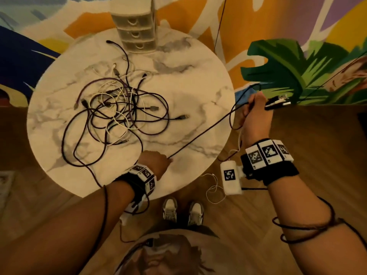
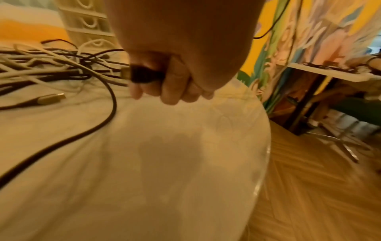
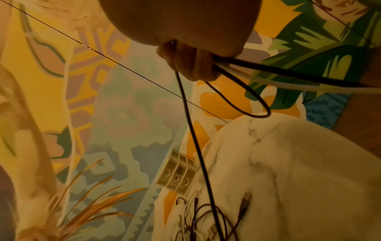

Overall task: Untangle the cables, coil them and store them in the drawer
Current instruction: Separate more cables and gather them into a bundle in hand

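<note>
A tangle of black, purple and white cables (image 1: 117,110) lies on the left half of the round marble table (image 1: 188,86). One black cable (image 1: 202,133) runs taut from it between my hands. My left hand (image 1: 156,158) rests near the table's front edge, its fingers curled round the cable's black USB plug (image 2: 144,75). My right hand (image 1: 256,110) is held off the table's right edge and grips the same cable, with a short loop (image 3: 257,101) hanging below the fist. The small white drawer unit (image 1: 137,32) stands at the far edge, all drawers closed.
A loose USB plug (image 1: 183,116) lies right of the tangle. A painted mural wall is behind the table and wood floor around it. My shoes (image 1: 182,211) are at the front edge. A white side table (image 2: 329,73) stands to the right.
</note>
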{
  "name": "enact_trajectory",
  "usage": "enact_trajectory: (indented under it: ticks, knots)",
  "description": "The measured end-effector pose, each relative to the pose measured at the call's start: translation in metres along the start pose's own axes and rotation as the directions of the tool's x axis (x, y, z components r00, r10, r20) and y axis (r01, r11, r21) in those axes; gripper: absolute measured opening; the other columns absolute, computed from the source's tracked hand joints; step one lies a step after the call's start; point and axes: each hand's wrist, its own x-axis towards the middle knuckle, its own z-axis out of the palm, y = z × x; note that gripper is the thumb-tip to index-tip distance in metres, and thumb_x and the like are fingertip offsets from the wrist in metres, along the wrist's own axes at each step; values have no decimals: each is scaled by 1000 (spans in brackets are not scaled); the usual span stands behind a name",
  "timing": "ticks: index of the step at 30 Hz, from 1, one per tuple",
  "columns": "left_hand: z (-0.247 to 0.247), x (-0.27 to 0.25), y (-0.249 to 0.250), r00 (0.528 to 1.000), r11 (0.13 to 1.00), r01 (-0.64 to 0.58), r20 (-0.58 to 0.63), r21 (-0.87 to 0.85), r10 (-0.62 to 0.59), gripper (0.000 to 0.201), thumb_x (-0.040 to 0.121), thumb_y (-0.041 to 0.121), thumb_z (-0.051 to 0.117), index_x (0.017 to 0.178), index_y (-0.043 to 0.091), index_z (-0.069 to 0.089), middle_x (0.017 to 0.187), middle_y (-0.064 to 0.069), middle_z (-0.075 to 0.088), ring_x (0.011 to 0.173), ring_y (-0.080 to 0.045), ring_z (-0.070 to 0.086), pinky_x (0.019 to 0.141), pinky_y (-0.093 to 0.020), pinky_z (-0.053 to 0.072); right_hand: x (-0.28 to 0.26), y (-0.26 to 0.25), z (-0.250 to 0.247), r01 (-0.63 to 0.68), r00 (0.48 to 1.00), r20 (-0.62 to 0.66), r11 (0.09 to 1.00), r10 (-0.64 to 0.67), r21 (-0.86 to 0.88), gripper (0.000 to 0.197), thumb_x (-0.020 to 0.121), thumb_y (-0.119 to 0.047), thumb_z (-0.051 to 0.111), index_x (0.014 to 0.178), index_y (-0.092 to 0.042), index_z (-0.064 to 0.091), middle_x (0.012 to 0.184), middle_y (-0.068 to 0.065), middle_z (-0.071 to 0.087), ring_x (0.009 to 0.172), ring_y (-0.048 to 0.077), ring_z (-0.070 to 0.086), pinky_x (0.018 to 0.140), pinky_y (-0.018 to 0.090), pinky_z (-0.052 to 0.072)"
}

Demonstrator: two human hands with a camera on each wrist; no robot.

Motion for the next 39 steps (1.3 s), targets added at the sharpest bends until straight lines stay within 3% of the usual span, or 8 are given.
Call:
enact_trajectory:
  ticks: [10, 14, 18, 23, 27, 31, 35, 39]
  knots:
    - [-9, 26, -29, 957, 832, 278, 58, -480, -286, 38, 102, 29, 32, 123, 8, 56, 115, -17, 62, 104, -33, 59, 89, -35, 47, -13, -3, -21, -11, 999, 45, 999, 9, 35, 38, 100, -18, 34, 62, -20, 39, 41, -12, 32, 38, 5, 24, 38, 20, 19]
    - [-7, 6, 12, 963, 740, 248, 244, -625, -117, 54, 96, 54, 33, 70, 12, 54, 59, -5, 51, 54, -19, 47, 55, -26, 38, -1, -6, -38, 35, 999, 2, 999, -35, 0, 38, 99, -19, 32, 61, -21, 36, 41, -11, 32, 39, 6, 24, 40, 23, 17]
    - [1, -12, 61, 878, 886, -93, 383, -455, 288, 35, 90, 51, 53, 81, 17, 61, 78, -2, 65, 75, -18, 60, 74, -27, 47, 9, -16, -60, 52, 997, 54, 992, -46, -115, 38, 99, -20, 31, 62, -21, 37, 42, -13, 33, 41, 8, 25, 40, 23, 17]
    - [-65, -5, 115, 914, 484, -385, -251, -786, 319, 40, 88, 26, 63, 123, 12, 51, 105, 1, 58, 84, -4, 55, 82, -21, 48, -2, -11, -77, -5, 990, 137, 975, 36, -220, 37, 98, -25, 33, 62, -22, 41, 42, -9, 36, 41, 9, 28, 42, 24, 20]
    - [-123, 10, 158, 893, 204, -400, -329, -894, 307, 8, 95, 23, 52, 94, 16, 56, 65, 2, 54, 49, -11, 46, 48, -22, 41, -9, -9, -85, 21, 988, 151, 977, 12, -212, 39, 100, -24, 34, 64, -18, 50, 42, -6, 40, 40, 12, 33, 42, 23, 27]
    - [-99, 27, 159, 903, 375, -385, -262, -843, 339, 31, 97, 36, 45, 72, 21, 57, 68, -5, 58, 62, -21, 55, 64, -33, 46, 3, -24, -113, 107, 994, 37, 959, -101, -264, 42, 103, -32, 28, 87, -15, 64, 52, -4, 46, 43, 7, 39, 43, 22, 31]
    - [-52, 37, 149, 956, 749, -260, -51, -609, 290, 26, 95, 24, 46, 106, 5, 60, 101, -16, 66, 97, -32, 62, 79, -32, 48, 10, -31, -127, 158, 987, 27, 947, -157, -280, 48, 104, -31, 27, 90, -7, 66, 54, -1, 46, 44, 6, 40, 44, 21, 33]
    - [-71, 25, 156, 983, 907, -184, -84, -378, 165, 34, 90, 36, 52, 113, 12, 58, 113, -11, 63, 104, -30, 60, 79, -33, 45, 4, -29, -121, 210, 976, 124, 910, -177, -357, 47, 104, -30, 26, 85, -14, 66, 64, 1, 58, 55, 5, 52, 53, 15, 42]
